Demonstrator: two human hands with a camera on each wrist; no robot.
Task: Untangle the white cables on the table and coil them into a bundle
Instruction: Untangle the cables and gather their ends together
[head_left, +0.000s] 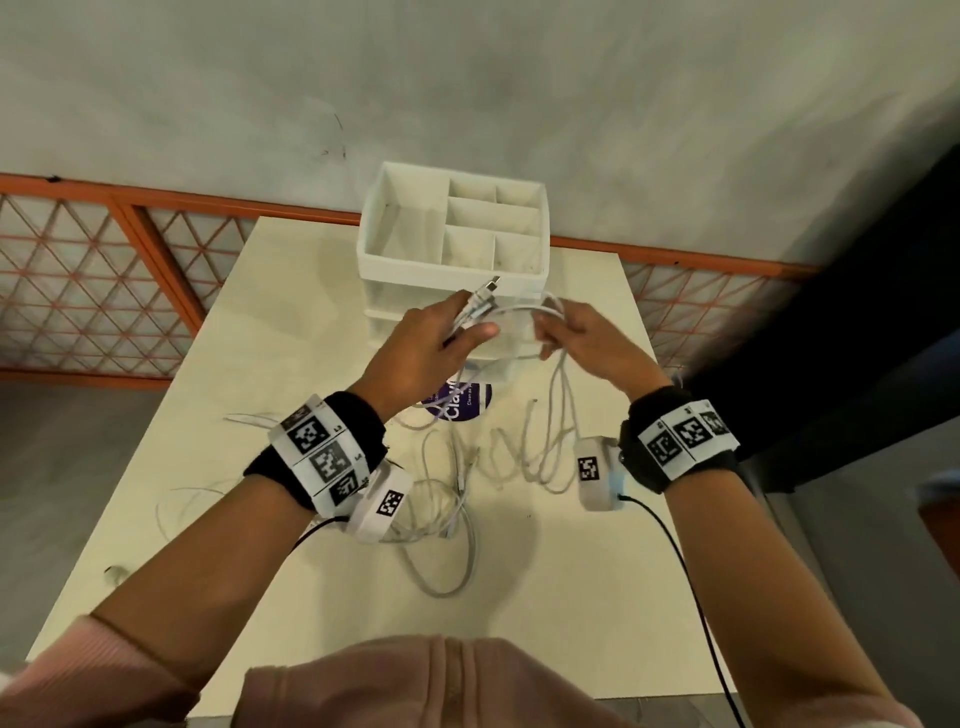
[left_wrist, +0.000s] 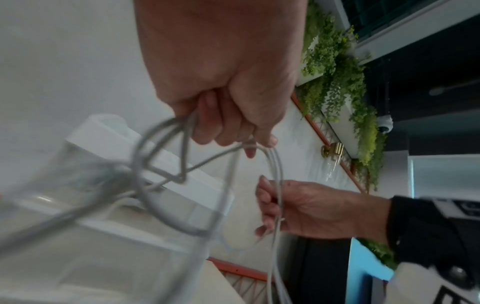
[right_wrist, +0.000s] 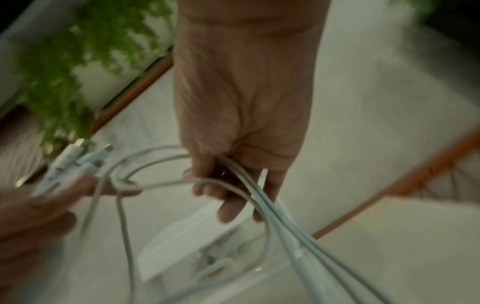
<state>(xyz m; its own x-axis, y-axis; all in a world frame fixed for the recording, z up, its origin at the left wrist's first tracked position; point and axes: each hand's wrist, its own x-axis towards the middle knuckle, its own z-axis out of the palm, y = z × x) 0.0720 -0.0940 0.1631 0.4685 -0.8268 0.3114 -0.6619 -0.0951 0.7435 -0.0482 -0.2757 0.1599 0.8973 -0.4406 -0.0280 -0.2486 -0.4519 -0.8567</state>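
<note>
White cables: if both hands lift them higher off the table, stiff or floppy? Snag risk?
Likely floppy: the white cables sag in loops between the left hand and right hand. Probably light, since they are held in curled fingers. Snagging seems likely: strands on the table cross each other.

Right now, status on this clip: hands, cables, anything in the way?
Left hand grips the plug ends; right hand holds the strands. White cables loop between the hands, the rest still tangled on the table. White organizer right behind the hands.

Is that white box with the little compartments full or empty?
Empty, as far as shown: the white organizer's top compartments show only bare walls and floors; its lower drawers cannot be judged.
</note>
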